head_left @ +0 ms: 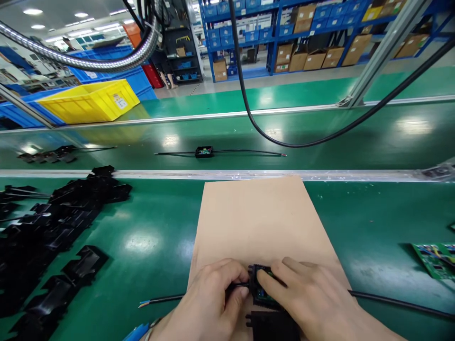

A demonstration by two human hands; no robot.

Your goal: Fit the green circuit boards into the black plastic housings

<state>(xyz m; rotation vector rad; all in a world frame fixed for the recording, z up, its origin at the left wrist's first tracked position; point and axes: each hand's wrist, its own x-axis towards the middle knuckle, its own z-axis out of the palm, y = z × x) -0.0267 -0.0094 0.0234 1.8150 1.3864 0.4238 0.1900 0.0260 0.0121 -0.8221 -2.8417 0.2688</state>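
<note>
A small black box with a circuit board inside rests on a brown cardboard sheet. My left hand pinches the black cable where it enters the box's left side; bare wire ends show at the cable's far left. My right hand lies over the box, its fingers on the board and the right side. From under my right forearm another black cable runs off to the right. Just below the box is a second black plastic piece, partly hidden by my right hand.
Black plastic housings are heaped on the left. Green circuit boards lie at the right edge. Beyond the metal rail sits another box with cables. A thick black cable hangs across the back. A yellow bin stands back left.
</note>
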